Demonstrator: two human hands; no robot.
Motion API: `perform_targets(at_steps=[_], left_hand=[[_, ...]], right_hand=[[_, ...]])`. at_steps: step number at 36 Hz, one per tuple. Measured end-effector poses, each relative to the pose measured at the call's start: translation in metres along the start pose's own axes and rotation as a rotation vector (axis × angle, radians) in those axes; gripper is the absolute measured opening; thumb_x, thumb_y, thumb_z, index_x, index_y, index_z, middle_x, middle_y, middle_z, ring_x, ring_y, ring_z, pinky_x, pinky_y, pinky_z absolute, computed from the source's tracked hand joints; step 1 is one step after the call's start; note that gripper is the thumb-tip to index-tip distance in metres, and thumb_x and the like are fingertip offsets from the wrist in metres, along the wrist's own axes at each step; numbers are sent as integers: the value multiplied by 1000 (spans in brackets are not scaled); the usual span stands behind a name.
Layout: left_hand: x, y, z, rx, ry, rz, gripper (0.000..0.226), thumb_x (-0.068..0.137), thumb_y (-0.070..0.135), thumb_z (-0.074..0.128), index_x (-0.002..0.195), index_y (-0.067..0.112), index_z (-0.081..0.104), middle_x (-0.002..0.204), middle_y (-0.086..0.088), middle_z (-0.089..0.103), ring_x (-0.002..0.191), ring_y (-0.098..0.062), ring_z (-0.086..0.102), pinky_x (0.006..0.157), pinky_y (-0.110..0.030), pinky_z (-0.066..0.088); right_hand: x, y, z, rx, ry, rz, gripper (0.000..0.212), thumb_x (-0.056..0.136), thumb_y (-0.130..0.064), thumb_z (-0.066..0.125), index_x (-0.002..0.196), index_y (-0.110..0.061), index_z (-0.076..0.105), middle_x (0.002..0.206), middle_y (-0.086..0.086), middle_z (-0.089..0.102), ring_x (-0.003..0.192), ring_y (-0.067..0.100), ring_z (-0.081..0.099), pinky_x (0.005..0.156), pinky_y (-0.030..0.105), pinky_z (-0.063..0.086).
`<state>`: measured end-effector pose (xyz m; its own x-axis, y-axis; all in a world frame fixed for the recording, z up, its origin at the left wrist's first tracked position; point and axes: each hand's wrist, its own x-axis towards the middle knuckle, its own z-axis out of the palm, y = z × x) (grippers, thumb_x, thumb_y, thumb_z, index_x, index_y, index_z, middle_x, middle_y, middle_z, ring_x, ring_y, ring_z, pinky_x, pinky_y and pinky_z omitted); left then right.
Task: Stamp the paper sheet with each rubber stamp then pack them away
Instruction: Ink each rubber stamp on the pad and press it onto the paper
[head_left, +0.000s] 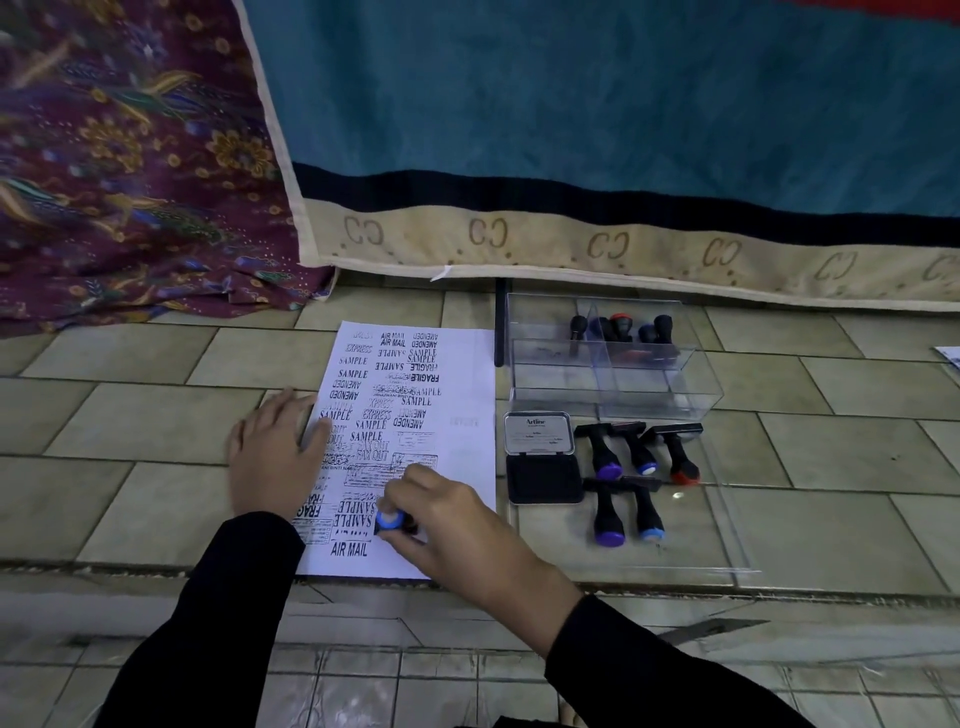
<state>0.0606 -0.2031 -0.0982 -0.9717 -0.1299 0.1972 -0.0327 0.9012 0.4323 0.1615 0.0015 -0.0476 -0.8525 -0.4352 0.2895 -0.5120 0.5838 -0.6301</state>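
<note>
- nearest, the right hand (457, 525), in a black sleeve, has its fingers (410, 483) curled round the handle of a blue-capped stamp (389, 519). the stamp stands base down on the near part of the paper sheet (470, 395).
- the left hand (275, 457) lies flat with straight fingers, holding nothing. it rests across the sheet's left edge and the floor (130, 431) beside it, pinning the paper.
- the step in hand looks like pressing this stamp. it wants a straight downward push without rocking, then a clean vertical lift so the print does not smear, with the left hand's weight kept on the sheet.
- the sheet's left and middle are crowded with overlapping prints (sample, air mail, express). the barer strip down its right side would give a more readable mark.
- just right of the sheet an ink pad (543, 457) lies open, handy for inking each stamp.
- right of the pad, five stamps (605, 454) lie on their sides on a clear flat panel (722, 525), probably the box's lid. i cannot tell which have been used.
- farther off, a clear box (696, 384) with compartments holds a few stamps (621, 327) in its far sections. the near sections look free for packing.
- nothing blocks the reach between sheet, pad and box, though the close-lying handles could be knocked by a passing sleeve.
</note>
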Motion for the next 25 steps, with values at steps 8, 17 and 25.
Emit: perform_targets(at_steps=[8,17,25], left_hand=[[-2,1,-2,-7,-13,2,35,93,32,58,127,20,60,148,-1,45,138,-23,36,115,-39,14],[-2,2,-3,-11,-15,0,35,93,30,58,126,18,60,148,-3,45,138,-22,36,115,-39,14],[-3,3,-3,-5,-22,-11,36,94,31,57,128,21,59,149,-1,43,139,-21,34,115,-38,12]], right_hand=[[-1,22,-36,148,317,137,14,84,-8,69,97,-8,64,96,4,63,80,9,64,77,29,55],[-15,51,-82,-7,369,178,15,77,-2,66,88,-10,59,88,-1,59,74,12,58,69,25,52],[-33,61,-82,-71,372,154,15,76,-3,66,79,-11,54,80,-2,56,67,12,55,63,32,49]])
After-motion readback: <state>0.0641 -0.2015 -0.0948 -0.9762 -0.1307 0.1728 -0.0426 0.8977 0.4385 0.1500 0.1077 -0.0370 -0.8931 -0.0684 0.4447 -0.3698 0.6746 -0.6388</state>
